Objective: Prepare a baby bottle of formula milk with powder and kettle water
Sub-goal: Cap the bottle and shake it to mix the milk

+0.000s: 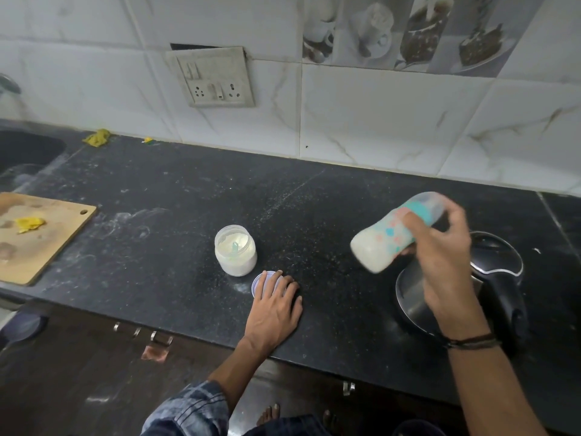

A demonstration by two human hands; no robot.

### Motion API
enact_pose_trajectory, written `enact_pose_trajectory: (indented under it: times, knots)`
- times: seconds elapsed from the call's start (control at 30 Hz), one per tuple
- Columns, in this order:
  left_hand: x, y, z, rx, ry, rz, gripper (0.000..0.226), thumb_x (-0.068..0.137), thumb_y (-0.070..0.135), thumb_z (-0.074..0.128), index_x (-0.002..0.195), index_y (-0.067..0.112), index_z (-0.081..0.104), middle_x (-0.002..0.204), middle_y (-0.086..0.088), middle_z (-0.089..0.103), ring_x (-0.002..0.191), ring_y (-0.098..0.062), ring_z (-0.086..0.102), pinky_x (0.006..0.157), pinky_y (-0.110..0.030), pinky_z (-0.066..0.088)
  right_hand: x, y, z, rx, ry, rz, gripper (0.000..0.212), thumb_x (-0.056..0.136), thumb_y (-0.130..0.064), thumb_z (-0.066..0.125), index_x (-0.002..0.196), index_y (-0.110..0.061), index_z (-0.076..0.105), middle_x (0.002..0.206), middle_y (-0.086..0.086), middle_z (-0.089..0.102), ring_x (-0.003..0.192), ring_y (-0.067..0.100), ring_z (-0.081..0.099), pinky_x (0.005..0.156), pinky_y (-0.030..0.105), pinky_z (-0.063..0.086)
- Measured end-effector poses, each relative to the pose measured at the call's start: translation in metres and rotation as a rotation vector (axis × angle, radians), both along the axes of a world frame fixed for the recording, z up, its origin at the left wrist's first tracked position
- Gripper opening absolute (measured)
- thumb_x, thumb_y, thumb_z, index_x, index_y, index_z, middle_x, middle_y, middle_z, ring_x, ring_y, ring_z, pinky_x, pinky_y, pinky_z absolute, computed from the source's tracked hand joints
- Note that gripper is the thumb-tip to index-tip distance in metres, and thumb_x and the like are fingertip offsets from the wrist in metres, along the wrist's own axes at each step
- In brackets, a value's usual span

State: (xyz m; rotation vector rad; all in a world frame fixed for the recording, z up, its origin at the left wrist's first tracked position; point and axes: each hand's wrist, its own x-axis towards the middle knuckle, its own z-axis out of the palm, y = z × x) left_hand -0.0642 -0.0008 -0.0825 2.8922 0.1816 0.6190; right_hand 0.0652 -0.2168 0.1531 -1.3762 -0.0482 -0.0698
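Bottle held aslant in the right grip, above the table.

The bottle was clasped round its upper half by curled fingers, its long axis tilted with the base down-left and the capped top up-right, beside the kettle. Milky liquid was seen in it, and mixing was judged to be in hand. The left grip was laid flat, fingers straight, on the lid, with the open jar just beyond.
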Motion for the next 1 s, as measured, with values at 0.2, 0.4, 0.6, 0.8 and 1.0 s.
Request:
enact_pose_trajectory:
  times: [0.2,0.4,0.6,0.8,1.0]
  knots:
    - [0.0,-0.002,0.002,0.007,-0.012,0.007,0.025,0.102,0.037,0.054,0.115,0.019,0.067,0.121,0.001,0.062,0.13,-0.028,0.052,0.124,-0.051,0.027,0.003,-0.005,0.004,0.115,-0.011,-0.122,0.067,0.071,-0.041,0.086,0.129,-0.03,0.054,0.111,-0.002,0.075,0.092,0.016,0.079,0.052,0.023,0.055]
    - [0.0,-0.002,0.002,0.0,-0.008,0.003,0.026,0.103,0.037,0.052,0.116,0.019,0.066,0.122,0.0,0.062,0.131,-0.028,0.052,0.125,-0.051,0.027,-0.001,-0.003,-0.001,0.073,-0.019,-0.066,0.057,0.072,-0.036,0.085,0.121,-0.037,0.057,0.106,-0.004,0.078,0.09,0.015,0.079,0.052,0.024,0.056]
    - [0.0,0.0,0.001,-0.002,-0.006,-0.003,0.028,0.103,0.038,0.052,0.117,0.019,0.066,0.123,0.0,0.062,0.132,-0.028,0.052,0.125,-0.051,0.026,-0.005,0.0,-0.008,-0.023,-0.023,0.047,0.054,0.083,-0.013,0.085,0.122,-0.033,0.055,0.092,-0.013,0.079,0.079,0.01,0.077,0.051,0.02,0.054]
    - [-0.001,0.0,-0.002,0.001,0.003,-0.002,0.028,0.104,0.039,0.051,0.119,0.019,0.065,0.124,0.001,0.061,0.132,-0.028,0.051,0.126,-0.051,0.025,0.001,-0.001,-0.001,-0.02,-0.002,0.028,0.054,0.079,-0.026,0.086,0.123,-0.033,0.055,0.097,-0.015,0.077,0.084,0.012,0.078,0.052,0.022,0.055]
    - [0.0,0.0,-0.001,0.001,0.005,0.006,0.028,0.104,0.039,0.05,0.118,0.019,0.065,0.123,0.001,0.061,0.132,-0.027,0.051,0.125,-0.051,0.025,-0.001,0.003,-0.001,0.094,-0.005,-0.085,0.056,0.078,-0.031,0.083,0.125,-0.032,0.052,0.1,-0.011,0.077,0.09,0.011,0.078,0.054,0.022,0.056]
